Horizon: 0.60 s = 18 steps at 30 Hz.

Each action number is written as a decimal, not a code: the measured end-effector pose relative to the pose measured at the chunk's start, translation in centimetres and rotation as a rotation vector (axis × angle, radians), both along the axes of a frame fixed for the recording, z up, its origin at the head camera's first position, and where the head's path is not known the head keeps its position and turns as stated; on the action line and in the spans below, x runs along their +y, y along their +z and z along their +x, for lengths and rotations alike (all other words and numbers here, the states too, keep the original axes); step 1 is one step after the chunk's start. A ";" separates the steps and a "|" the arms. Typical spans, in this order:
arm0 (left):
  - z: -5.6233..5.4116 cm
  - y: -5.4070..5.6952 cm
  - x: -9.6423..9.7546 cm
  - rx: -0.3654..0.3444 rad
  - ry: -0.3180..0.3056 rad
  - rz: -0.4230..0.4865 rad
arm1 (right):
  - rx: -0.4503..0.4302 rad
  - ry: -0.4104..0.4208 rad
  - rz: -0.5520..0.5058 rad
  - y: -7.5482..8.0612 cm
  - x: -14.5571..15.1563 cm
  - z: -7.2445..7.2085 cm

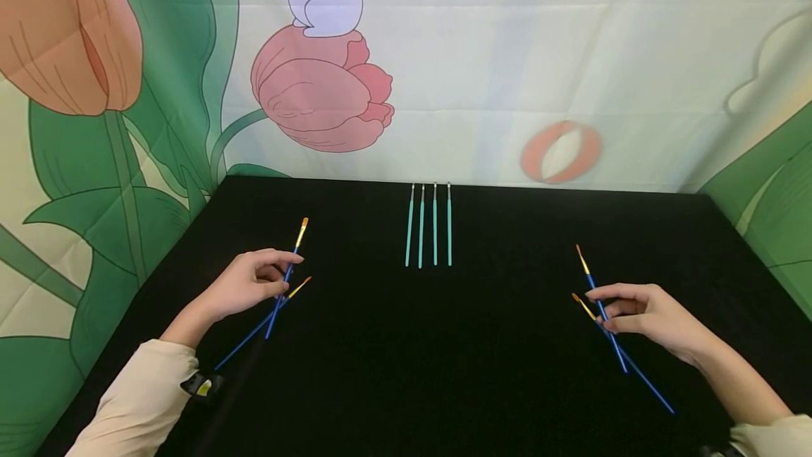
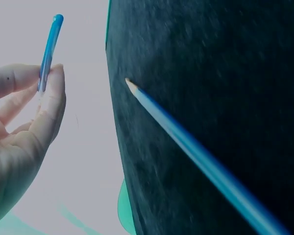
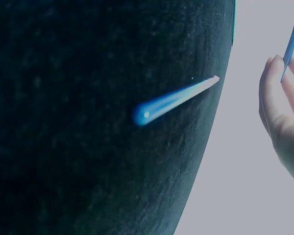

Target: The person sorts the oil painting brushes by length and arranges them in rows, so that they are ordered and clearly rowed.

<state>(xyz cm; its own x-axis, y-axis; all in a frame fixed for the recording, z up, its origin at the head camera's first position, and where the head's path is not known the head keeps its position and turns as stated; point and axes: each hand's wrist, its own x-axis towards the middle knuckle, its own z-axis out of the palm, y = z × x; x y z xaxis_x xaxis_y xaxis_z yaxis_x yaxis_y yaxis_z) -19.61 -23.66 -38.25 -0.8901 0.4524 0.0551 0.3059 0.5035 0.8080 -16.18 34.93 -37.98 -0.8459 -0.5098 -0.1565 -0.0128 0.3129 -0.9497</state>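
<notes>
- Blue paintbrushes (image 1: 288,273), head view: four, two left of the teal brush row (image 1: 421,230), two right of it. All four handles end nearer the person than the row.
- Head: left hand (image 1: 247,281), left of the row, pinches the left-held brush (image 1: 274,317), which crosses the left-lying brush (image 1: 254,332).
- Head: right hand (image 1: 647,312), right of the row, pinches the right-held brush (image 1: 601,309) across the right-lying brush (image 1: 642,375). Contact within either pair: can't tell.
- Head: step reads as handling one brush per side at once. My take: light pinch on the shaft, lift clear of the lower brush before any sideways travel, or the handle may drag it.
- Head: no container visible. Teal ones lie loose side by side on the counter (image 1: 444,372).
- Left wrist: thumb and fingertips grip the left-held brush, blue handle end showing; left-lying brush points towards the hand, apart from it. Thin round shaft, likely to roll; keep thumb opposed.
- Right wrist: same pinch on the right-held brush, hand partly cropped. Right-lying brush sits apart from the fingers. Suggest matching both hands' height and pace. No container here either.
</notes>
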 end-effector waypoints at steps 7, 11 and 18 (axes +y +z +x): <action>0.1 0.1 1.2 -0.005 -0.020 0.045 | 0.022 -0.015 -0.006 -0.2 -0.6 0.0; 0.2 0.0 1.6 0.001 -0.031 0.059 | 0.013 -0.013 0.009 -0.3 -0.7 0.0; 0.2 -0.1 2.3 -0.022 -0.057 0.098 | 0.038 -0.017 0.010 -0.4 -0.9 0.0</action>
